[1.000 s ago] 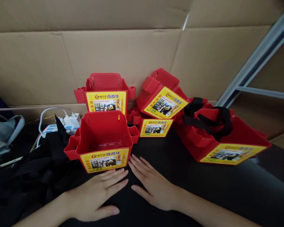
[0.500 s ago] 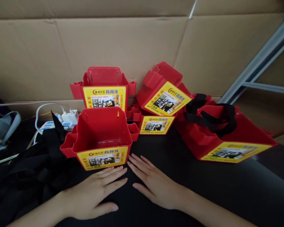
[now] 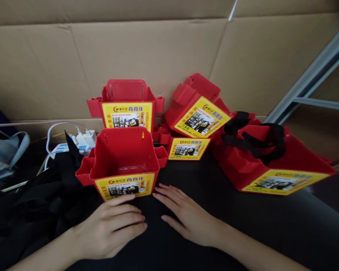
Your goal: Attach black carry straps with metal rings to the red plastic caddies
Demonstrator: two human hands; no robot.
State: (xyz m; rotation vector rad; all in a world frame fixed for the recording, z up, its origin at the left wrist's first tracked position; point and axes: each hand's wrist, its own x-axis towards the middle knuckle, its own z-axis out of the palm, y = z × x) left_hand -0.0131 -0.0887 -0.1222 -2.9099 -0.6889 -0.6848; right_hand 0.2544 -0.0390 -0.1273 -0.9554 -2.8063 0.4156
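An open red bin with a yellow label is shown upright on the black surface, toward its near edge and left of centre. The left hand is held just before the label, its fingers loosely curled and the uppermost fingertip touching or nearly touching the bin's lower front; nothing is grasped. The right hand is laid flat and open on the surface just right of the bin, holding nothing. The step in hand is judged to be the approach to the bin, before any grip; a grasp of its front wall or side lugs would be called for next. Five red bins are counted: the near one, a second upright bin behind it, a tilted bin resting over a low bin, and a large bin lying toward the right edge with one black strap across it. One white charger is seen at the far left, beside black fabric. A cardboard wall closes the far edge.
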